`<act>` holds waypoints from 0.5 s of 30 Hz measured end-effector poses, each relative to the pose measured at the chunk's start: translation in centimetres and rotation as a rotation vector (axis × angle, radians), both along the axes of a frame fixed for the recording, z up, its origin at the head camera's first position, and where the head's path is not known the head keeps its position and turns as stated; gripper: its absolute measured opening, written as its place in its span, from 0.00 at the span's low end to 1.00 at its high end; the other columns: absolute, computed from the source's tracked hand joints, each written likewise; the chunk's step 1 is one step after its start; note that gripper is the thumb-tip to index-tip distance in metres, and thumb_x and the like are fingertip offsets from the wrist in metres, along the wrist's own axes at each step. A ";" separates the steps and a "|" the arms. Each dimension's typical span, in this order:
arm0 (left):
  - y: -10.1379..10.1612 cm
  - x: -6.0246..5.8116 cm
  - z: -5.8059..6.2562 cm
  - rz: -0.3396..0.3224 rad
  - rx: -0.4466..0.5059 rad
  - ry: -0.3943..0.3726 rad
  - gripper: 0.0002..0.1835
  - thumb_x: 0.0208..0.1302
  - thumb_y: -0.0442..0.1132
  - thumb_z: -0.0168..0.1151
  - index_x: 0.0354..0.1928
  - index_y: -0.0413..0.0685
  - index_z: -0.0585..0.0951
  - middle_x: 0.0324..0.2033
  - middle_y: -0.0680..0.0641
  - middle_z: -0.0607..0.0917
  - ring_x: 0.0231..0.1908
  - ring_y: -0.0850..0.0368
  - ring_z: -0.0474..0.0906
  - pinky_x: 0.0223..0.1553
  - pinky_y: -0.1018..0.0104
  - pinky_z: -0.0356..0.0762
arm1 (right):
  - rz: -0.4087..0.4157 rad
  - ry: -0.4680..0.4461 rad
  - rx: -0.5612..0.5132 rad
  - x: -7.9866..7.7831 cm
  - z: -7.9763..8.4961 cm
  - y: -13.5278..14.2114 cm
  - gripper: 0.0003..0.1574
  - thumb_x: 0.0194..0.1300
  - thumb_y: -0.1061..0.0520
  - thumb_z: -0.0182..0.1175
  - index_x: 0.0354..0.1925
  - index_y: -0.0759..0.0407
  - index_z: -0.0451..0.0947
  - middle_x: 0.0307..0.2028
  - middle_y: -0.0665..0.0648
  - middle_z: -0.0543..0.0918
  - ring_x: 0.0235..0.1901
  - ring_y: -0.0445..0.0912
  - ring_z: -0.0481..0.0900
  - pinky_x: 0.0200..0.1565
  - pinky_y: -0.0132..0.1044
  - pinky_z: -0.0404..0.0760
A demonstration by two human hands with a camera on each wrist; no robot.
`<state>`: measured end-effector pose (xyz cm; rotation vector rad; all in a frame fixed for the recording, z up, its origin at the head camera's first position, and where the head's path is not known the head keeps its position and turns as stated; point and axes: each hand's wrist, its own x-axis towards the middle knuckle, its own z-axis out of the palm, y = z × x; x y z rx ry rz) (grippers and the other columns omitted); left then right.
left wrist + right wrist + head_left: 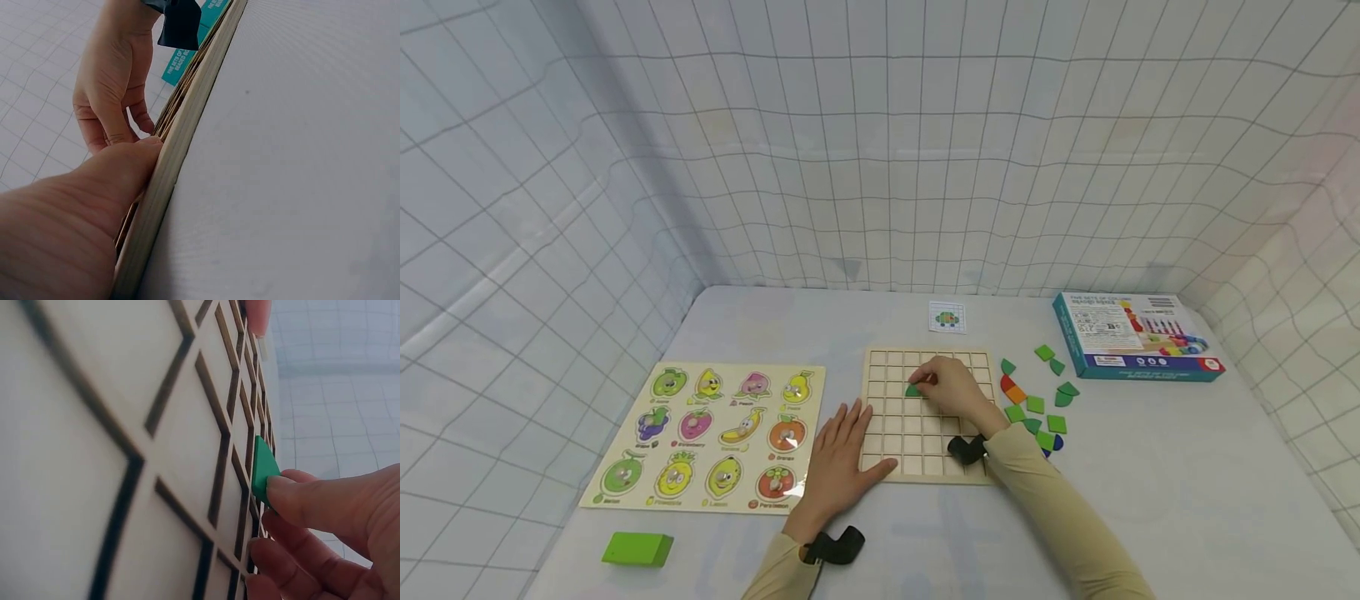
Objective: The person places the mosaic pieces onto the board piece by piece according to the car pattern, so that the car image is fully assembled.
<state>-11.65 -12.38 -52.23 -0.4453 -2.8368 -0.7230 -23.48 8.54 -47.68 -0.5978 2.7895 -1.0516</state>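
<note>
My right hand [957,390] is over the upper middle of a wooden grid board [925,454]. Between its thumb and index finger it pinches a green quarter-round tile [264,469], whose straight edge meets the grid in the right wrist view. A bit of red shows under those fingers in the head view. My left hand [841,458] lies with fingers spread at the board's left side. Its thumb rests on the near left part of the board, right at the wooden edge [178,150] in the left wrist view.
Green, orange, red and blue tiles [1035,405] lie loose right of the board. Behind it is a pattern card [947,317]. A boxed bead set [1138,337] stands back right. On the left are a fruit puzzle [700,492] and a green block [637,549].
</note>
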 end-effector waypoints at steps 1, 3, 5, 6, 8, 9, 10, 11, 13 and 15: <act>0.0 0.0 0.0 -0.001 -0.001 0.001 0.45 0.58 0.64 0.59 0.70 0.43 0.62 0.70 0.42 0.59 0.70 0.43 0.47 0.66 0.47 0.44 | -0.003 -0.004 0.003 0.0 0.0 0.0 0.07 0.60 0.63 0.64 0.35 0.52 0.86 0.30 0.47 0.80 0.28 0.42 0.73 0.32 0.36 0.73; 0.0 0.0 0.0 -0.004 0.001 0.000 0.45 0.58 0.64 0.59 0.70 0.43 0.62 0.70 0.42 0.59 0.70 0.43 0.47 0.66 0.47 0.44 | -0.011 -0.011 0.005 0.1 0.0 0.1 0.07 0.60 0.62 0.65 0.36 0.52 0.86 0.31 0.47 0.80 0.28 0.42 0.72 0.32 0.36 0.73; 0.0 0.0 0.0 -0.006 0.001 0.002 0.45 0.58 0.64 0.59 0.70 0.43 0.62 0.70 0.42 0.59 0.70 0.43 0.47 0.66 0.47 0.45 | -0.017 -0.013 0.002 0.1 0.0 0.1 0.07 0.59 0.62 0.66 0.37 0.53 0.86 0.31 0.47 0.80 0.28 0.42 0.72 0.31 0.36 0.73; 0.0 0.0 0.1 -0.006 0.002 0.001 0.45 0.58 0.64 0.59 0.70 0.43 0.62 0.70 0.42 0.59 0.70 0.43 0.47 0.66 0.47 0.45 | -0.017 -0.011 0.002 0.2 0.0 0.1 0.07 0.58 0.62 0.66 0.37 0.54 0.86 0.31 0.47 0.80 0.28 0.42 0.72 0.31 0.36 0.73; 0.0 0.0 0.1 -0.003 0.001 0.000 0.45 0.58 0.64 0.59 0.70 0.43 0.62 0.70 0.42 0.59 0.70 0.43 0.48 0.66 0.47 0.45 | -0.016 -0.006 0.001 0.3 0.1 0.1 0.08 0.58 0.62 0.67 0.39 0.55 0.85 0.30 0.47 0.79 0.28 0.42 0.72 0.30 0.36 0.72; 0.0 0.0 0.1 -0.002 -0.001 0.000 0.45 0.58 0.64 0.59 0.70 0.43 0.62 0.70 0.42 0.59 0.70 0.43 0.48 0.66 0.47 0.45 | -0.016 -0.002 0.002 0.4 0.1 0.1 0.09 0.58 0.62 0.67 0.39 0.55 0.85 0.30 0.47 0.79 0.28 0.42 0.72 0.30 0.35 0.72; 0.0 0.0 0.1 -0.002 -0.002 0.000 0.45 0.58 0.63 0.59 0.70 0.43 0.62 0.70 0.42 0.60 0.70 0.43 0.48 0.66 0.47 0.45 | -0.013 0.001 0.004 0.4 0.1 0.2 0.09 0.58 0.62 0.67 0.39 0.55 0.85 0.30 0.47 0.79 0.28 0.42 0.72 0.30 0.35 0.72; 0.0 0.0 0.1 -0.001 -0.004 -0.002 0.45 0.58 0.63 0.59 0.70 0.43 0.62 0.70 0.42 0.60 0.70 0.43 0.48 0.66 0.47 0.45 | -0.012 0.005 0.008 0.5 0.1 0.2 0.09 0.58 0.62 0.66 0.40 0.55 0.85 0.29 0.47 0.79 0.28 0.42 0.72 0.30 0.35 0.72; 0.0 0.0 0.1 0.000 -0.006 -0.002 0.45 0.58 0.63 0.59 0.70 0.43 0.62 0.70 0.42 0.59 0.70 0.43 0.48 0.66 0.47 0.45 | -0.011 0.011 0.016 0.5 0.1 0.3 0.09 0.59 0.63 0.65 0.40 0.55 0.85 0.30 0.47 0.79 0.28 0.42 0.72 0.30 0.35 0.72; -0.1 0.0 0.1 0.000 -0.005 0.001 0.45 0.58 0.63 0.60 0.70 0.43 0.63 0.70 0.42 0.59 0.70 0.43 0.48 0.66 0.48 0.45 | -0.008 0.016 0.023 0.6 0.1 0.3 0.09 0.59 0.63 0.64 0.39 0.54 0.85 0.31 0.47 0.79 0.29 0.42 0.72 0.31 0.36 0.72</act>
